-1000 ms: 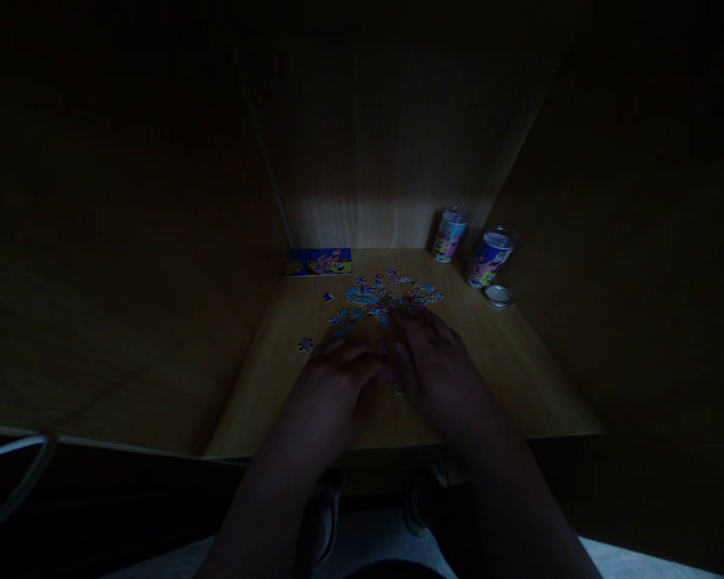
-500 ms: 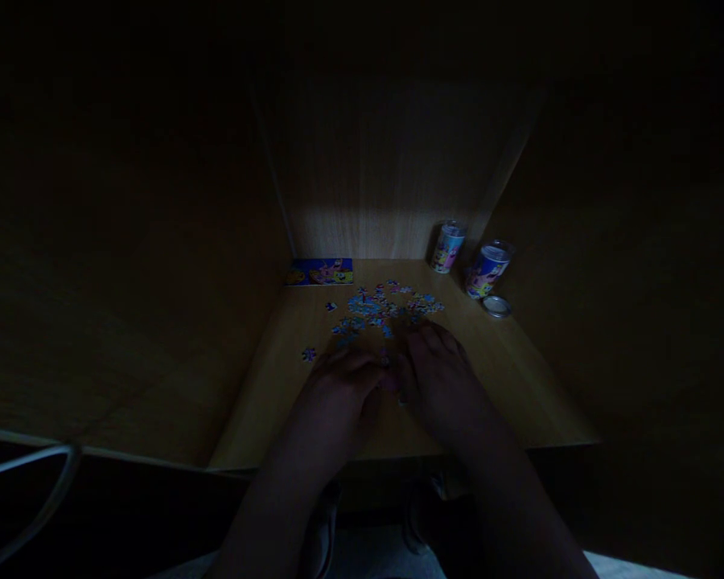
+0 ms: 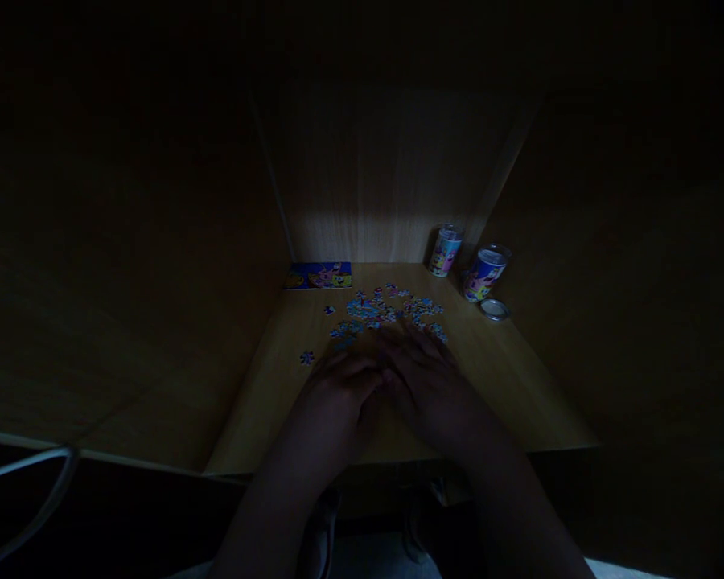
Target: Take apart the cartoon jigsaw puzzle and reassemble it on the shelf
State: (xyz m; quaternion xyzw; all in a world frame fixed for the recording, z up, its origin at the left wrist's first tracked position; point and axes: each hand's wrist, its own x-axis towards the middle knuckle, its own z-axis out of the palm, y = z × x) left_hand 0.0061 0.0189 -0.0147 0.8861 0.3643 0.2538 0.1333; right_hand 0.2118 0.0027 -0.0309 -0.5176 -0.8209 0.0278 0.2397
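Jigsaw puzzle pieces [image 3: 365, 309] in blue, yellow and pink lie loosely scattered on a wooden surface. My left hand [image 3: 341, 394] rests at the near side of them, its fingers curled and its thumb pointing inward. Whatever the left fingers pinch is hidden in the dark. My right hand [image 3: 427, 378] leans over the near pieces with fingers stretched forward and apart, its thumb side meeting the left hand. One loose piece [image 3: 307, 358] lies to the left of my left hand, and another single piece [image 3: 329, 310] sits farther back.
A blue picture card [image 3: 319, 276] lies by the back wall. Two printed cans with clear tops, one at the back [image 3: 445, 251] and one nearer [image 3: 486, 273], stand at right beside a round lid [image 3: 494, 310]. Wooden panels enclose the dim surface [image 3: 507, 402].
My right hand has shifted left and its fingers have reached forward, baring pieces on the right. The pink piece seen between my hands is now covered. My left hand has barely moved.
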